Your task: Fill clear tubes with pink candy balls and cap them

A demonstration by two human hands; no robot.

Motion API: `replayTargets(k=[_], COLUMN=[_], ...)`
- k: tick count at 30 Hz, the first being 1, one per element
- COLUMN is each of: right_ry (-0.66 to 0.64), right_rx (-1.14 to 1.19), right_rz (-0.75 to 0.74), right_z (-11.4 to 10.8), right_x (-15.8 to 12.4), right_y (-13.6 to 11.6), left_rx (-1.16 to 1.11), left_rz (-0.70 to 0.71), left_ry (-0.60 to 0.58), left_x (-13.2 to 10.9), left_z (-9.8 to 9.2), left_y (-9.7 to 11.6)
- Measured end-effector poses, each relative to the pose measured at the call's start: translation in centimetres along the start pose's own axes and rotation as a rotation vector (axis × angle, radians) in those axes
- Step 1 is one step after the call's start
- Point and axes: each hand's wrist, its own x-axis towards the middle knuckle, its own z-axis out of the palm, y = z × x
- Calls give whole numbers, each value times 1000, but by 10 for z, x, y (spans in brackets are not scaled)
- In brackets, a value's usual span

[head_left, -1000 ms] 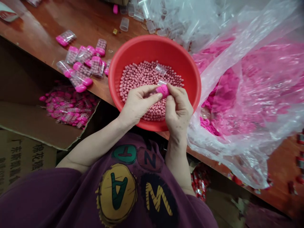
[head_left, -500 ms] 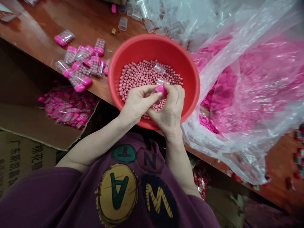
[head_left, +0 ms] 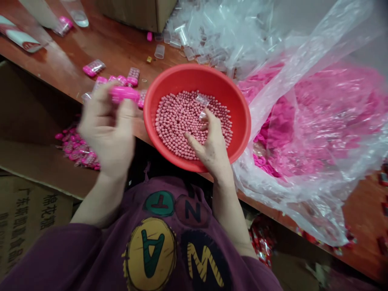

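Brown table (head_left: pixel 118 44) — left hand (head_left: pixel 107 131) pinches a pink cap (head_left: pixel 125 93), right hand (head_left: pixel 214 151) gapes over beads (head_left: pixel 171 121).

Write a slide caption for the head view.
Left hand holds a pink item; right hand is over a red bowl of beads.

The scene is dim, lit by soft light that probably falls from above. The left fingers (head_left: pixel 125 113) smear with motion blur, as does the pink piece (head_left: pixel 125 94) between them; the right fingers (head_left: pixel 214 121) look crisper. Right of these, glare streaks the plastic bag (head_left: pixel 321 133). Above and left of the left fingers, a pale sheen lies on the tabletop (head_left: pixel 65 56); directly left of them, the cardboard box (head_left: pixel 27 107) sinks into deep shadow. Wide-angle stretch pulls at the outer edges.
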Motion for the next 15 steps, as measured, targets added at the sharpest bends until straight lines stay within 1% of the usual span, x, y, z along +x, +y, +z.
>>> replayTargets(k=[1,2,3,4,5,6,7,8,9,10,11,13,15], right_ry=[-35,-80,-123,-157,-181,-194,-204,-208,-219,-258,-313,-424,-475], right_rx=[-27,-60,-97,-139,-188,-245,-312,-374,-425,-469,-507,-556,-551], right_rz=[43,84,111,124,127,126,121,126,135,145,157,174,169], right_z=[-1,-2,-4,-7,-10,-14,-16,-18,-20,-20,-21,-21,-21], right_x=[0,0,2,5,10,18,26,36,47,57,66,78,82], right_y=[0,1,4,8,14,23,33,45,56,65,72,79,76], left_rx=[159,377,592,749,808,829,799,743,670,601,532,392,355], left_rz=[64,70,85,93,133,179,219,251,261,239,224,235,244], left_ry=[106,27,13,-47,-49,-40,-31,-48,-63,-161,-327,-502,-689], left_x=[10,20,27,33,37,38,37,35,33,30,28,26,27], left_z=[-24,-46,-65,-80,-89,-91,-86,-76,-61,-44,-25,13,45], left_y=[-9,-19,-29,-37,-42,-45,-44,-40,-33,-25,-17,-3,4])
